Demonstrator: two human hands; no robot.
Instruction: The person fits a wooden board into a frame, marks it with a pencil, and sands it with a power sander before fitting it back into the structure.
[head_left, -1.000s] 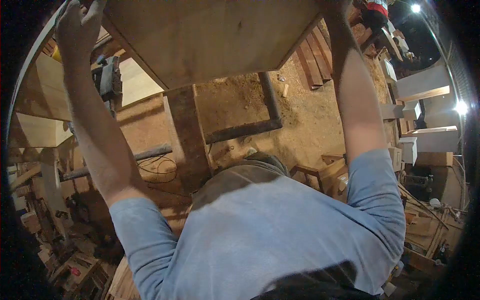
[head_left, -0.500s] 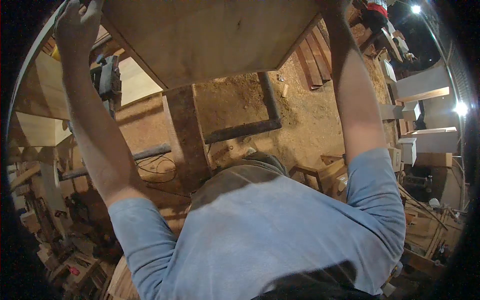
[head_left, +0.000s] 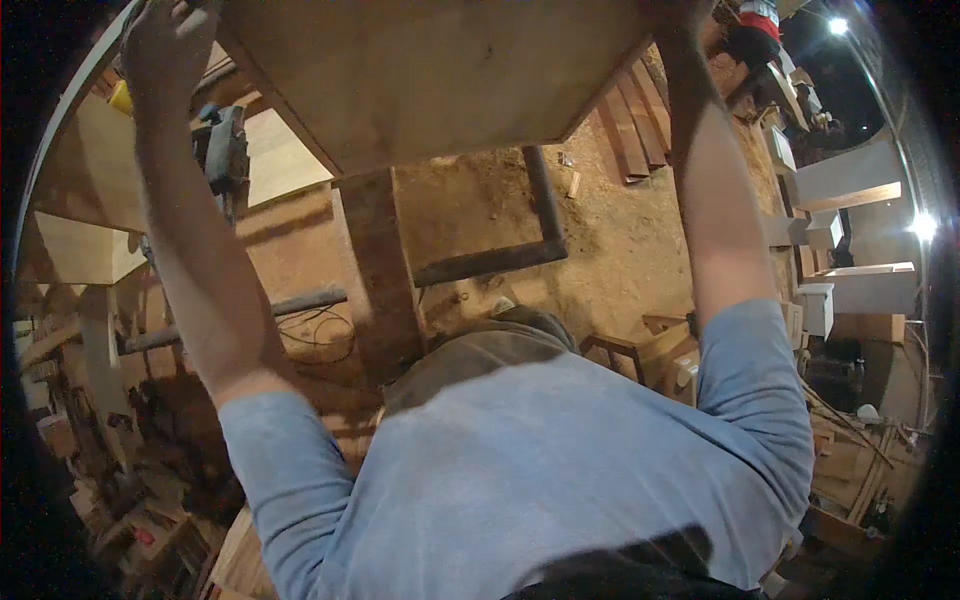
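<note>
A large flat wooden panel (head_left: 430,85) fills the top middle of the view, its near edge facing me and its far part cut off by the frame. My left hand (head_left: 170,45) is raised at the panel's left edge. Its fingers look curled there, though the tips run into the top border. On the opposite side, my right hand (head_left: 685,14) reaches up against the panel's right edge. Shadow and the frame's border hide its fingers. A dark metal clamp-like tool (head_left: 226,150) stands beside my left forearm, next to a pale board (head_left: 280,160).
Below the panel are a wooden beam (head_left: 375,260) and a dark angled bar (head_left: 490,265) over sawdust-covered ground. Reddish planks (head_left: 628,125) lie at right. A cable (head_left: 320,335) loops at left. White box-like pieces (head_left: 818,305) stand far right. A person in red (head_left: 757,25) is at upper right.
Both hands and the panel appear slightly further right in view. Much of the background shifts a little too, so the camera has moved slightly.
</note>
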